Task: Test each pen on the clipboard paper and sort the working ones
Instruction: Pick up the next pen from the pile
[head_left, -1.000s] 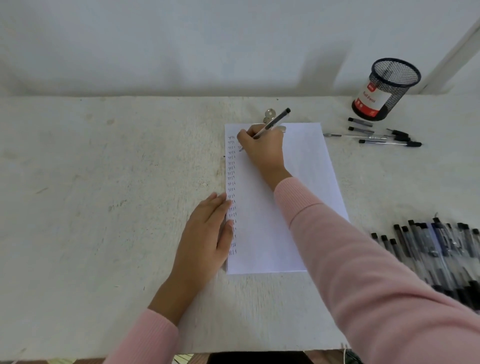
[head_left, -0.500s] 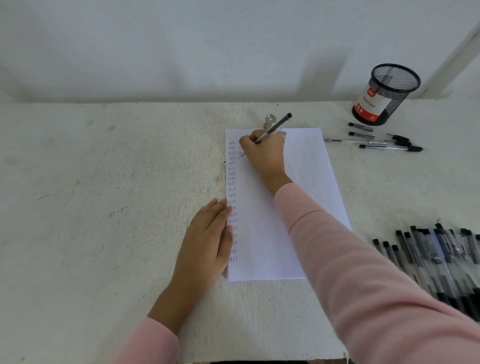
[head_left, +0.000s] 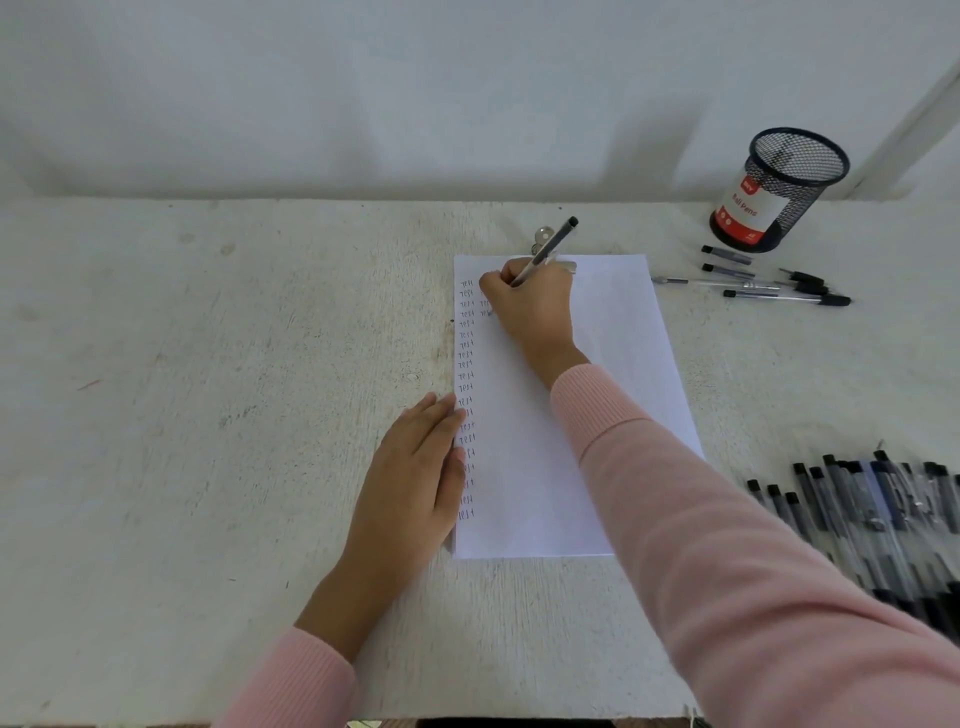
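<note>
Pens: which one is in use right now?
The pen in the right hand, tilted up, tip at the paper. The rest lie flat on the table: loose pens by the mesh cup, a pile at the right edge.

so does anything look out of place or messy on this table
Nothing spilled or damaged. The only untidy bits: a few clear black-capped pens lie loose beside the black mesh pen cup, not in it, and a jumbled heap of pens crowds the right edge.
</note>
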